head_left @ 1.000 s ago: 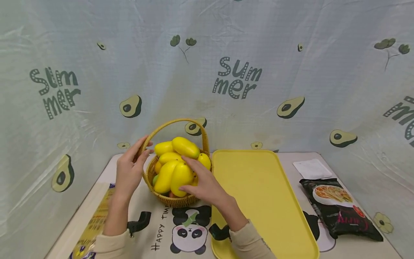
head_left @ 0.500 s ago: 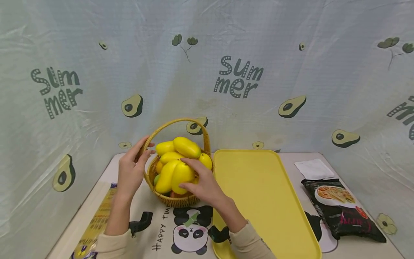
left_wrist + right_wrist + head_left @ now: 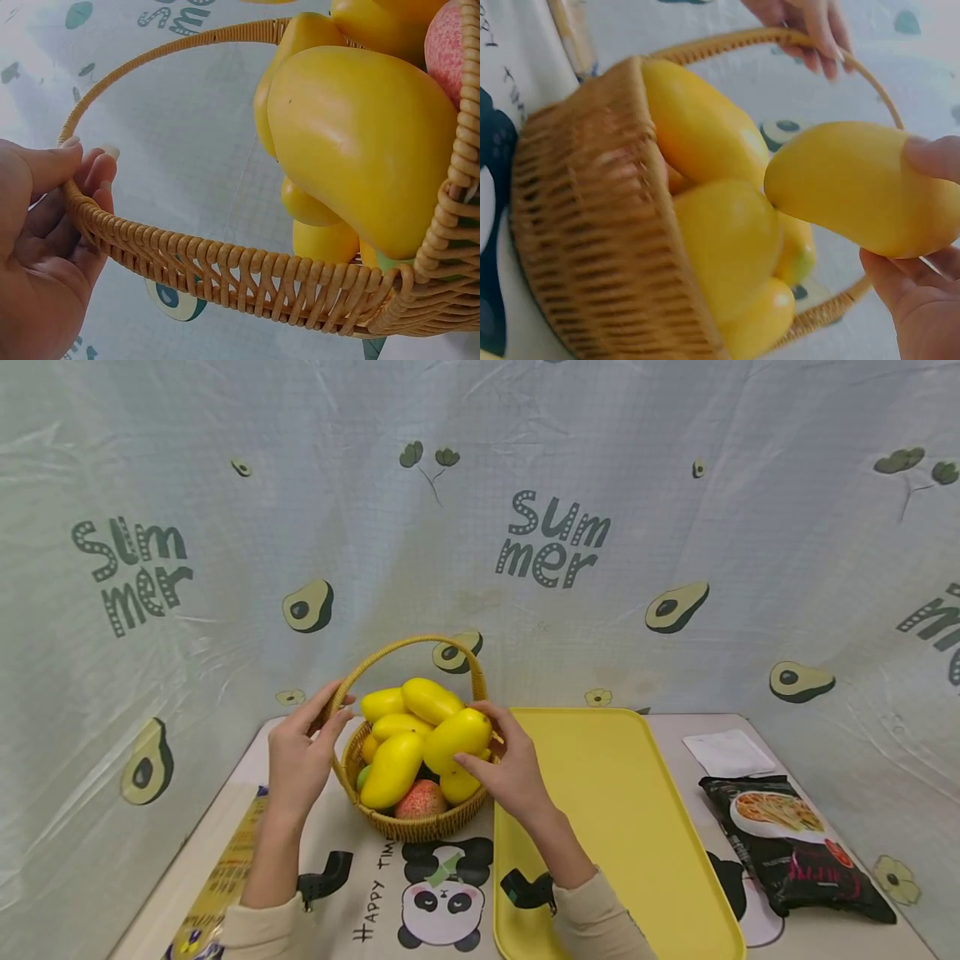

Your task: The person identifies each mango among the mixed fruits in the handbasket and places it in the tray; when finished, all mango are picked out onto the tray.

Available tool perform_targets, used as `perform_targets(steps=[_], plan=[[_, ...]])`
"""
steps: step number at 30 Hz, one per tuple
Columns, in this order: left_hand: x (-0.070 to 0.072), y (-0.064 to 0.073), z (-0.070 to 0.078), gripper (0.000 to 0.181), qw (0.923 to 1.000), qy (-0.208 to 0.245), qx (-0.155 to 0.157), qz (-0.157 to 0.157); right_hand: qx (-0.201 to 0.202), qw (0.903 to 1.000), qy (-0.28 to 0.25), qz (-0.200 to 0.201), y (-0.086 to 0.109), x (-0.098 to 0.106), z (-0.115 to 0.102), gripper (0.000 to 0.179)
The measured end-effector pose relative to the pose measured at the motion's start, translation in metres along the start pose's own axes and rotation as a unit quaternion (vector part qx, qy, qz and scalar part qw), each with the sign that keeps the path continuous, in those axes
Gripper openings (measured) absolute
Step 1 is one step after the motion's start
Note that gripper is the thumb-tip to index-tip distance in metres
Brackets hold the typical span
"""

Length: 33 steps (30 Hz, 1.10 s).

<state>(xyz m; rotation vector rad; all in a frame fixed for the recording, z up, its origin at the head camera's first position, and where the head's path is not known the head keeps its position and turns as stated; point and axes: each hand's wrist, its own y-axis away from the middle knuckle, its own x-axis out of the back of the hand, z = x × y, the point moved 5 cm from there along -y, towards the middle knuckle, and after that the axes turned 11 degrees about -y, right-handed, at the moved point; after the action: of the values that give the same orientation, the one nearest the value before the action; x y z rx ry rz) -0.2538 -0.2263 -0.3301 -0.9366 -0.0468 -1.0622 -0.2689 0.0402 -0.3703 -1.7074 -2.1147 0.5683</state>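
A wicker basket (image 3: 420, 831) with an arched handle stands left of the middle, heaped with yellow mangoes. My left hand (image 3: 300, 756) grips the left side of the handle; the left wrist view shows its thumb and fingers around the handle (image 3: 169, 251). Over the basket's right side, my right hand (image 3: 510, 764) holds one mango (image 3: 457, 739) between thumb and fingers. In the right wrist view this mango (image 3: 855, 187) is raised above the others. Another mango (image 3: 393, 772) lies at the front left, beside a reddish round fruit (image 3: 422, 800). Something green peeks out at the left.
A yellow tray (image 3: 600, 810) lies right of the basket, under my right forearm. Farther right are a black food packet (image 3: 795, 843) and a white packet (image 3: 726, 752). A long yellow packet (image 3: 225, 877) lies at the left. A patterned curtain stands behind.
My right hand has lifted the front mango and moved it up and to the right, uncovering the reddish fruit. The left hand has stayed at the handle.
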Motion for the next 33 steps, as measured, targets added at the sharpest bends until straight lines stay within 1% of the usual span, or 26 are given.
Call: perform_targets(steps=[4,10,15,17,23,28,31,33], plan=[[0.001,0.000,0.001,0.044,0.9999,-0.010,0.001,0.008,0.004,0.9991,-0.016,0.039,-0.003,0.017,0.000,0.063],[0.001,-0.002,0.002,0.044,0.9999,-0.014,-0.002,0.008,0.012,0.9943,-0.046,0.095,-0.007,0.046,0.002,0.064],[0.001,-0.001,0.001,0.045,0.9999,-0.016,0.000,0.004,0.007,0.9904,-0.018,0.137,-0.007,0.069,0.017,0.066],[0.001,0.000,0.001,0.045,0.9998,-0.019,0.001,0.005,-0.005,0.9883,-0.008,0.152,-0.006,0.077,0.027,0.064],[0.001,0.002,-0.001,0.045,0.9998,-0.020,0.000,0.006,-0.054,0.9816,-0.015,0.182,-0.001,0.095,0.052,0.055],[0.000,0.002,0.000,0.045,0.9998,-0.018,-0.002,0.004,-0.100,0.9756,-0.005,0.195,0.004,0.102,0.071,0.052],[0.000,0.002,0.000,0.045,0.9996,-0.027,-0.005,0.004,-0.131,0.9699,0.002,0.205,0.007,0.105,0.084,0.053],[0.001,0.003,0.000,0.046,0.9994,-0.035,-0.005,0.005,-0.143,0.9673,0.014,0.209,0.009,0.105,0.091,0.053]])
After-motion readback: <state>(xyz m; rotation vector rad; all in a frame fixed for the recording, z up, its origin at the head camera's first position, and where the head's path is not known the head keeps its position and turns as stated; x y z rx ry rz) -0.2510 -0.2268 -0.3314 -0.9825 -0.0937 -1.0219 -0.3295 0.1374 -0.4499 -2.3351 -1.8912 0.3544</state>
